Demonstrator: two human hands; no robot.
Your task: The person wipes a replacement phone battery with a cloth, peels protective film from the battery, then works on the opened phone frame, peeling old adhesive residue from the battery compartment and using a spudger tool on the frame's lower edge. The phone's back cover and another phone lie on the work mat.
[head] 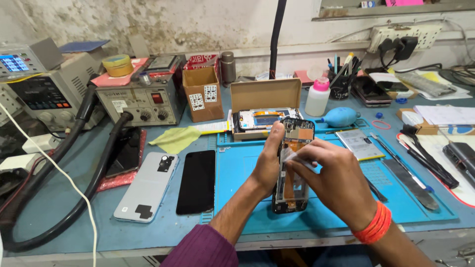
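The left hand [269,165] is clamped on the left edge of an opened phone frame [293,168], thumb pressed near the frame's upper left corner. The frame is held tilted, its lower end resting on the blue work mat [237,198] near the mat's front edge, its exposed interior (orange flex and metal shields visible) facing the camera. The right hand [336,180] has fingers pinched together on a small piece of clear film [297,157] lying against the middle of the frame; an orange band [376,225] circles that wrist.

On the bench top [64,217], left of the mat, a black screen panel [197,181] lies flat, and a pale rear cover [147,187] lies just beside it, closer to the left edge. A yellow cloth [175,138] lies behind these. Behind the mat's rear edge stands an open cardboard box [264,106] holding phone parts. A white bottle with pink cap [317,96] and a teal blower bulb [341,117] sit toward the rear right. Black tweezers and flat tools [420,158] lie along the mat's right edge. A hot-air station [141,101] occupies the rear left corner area.
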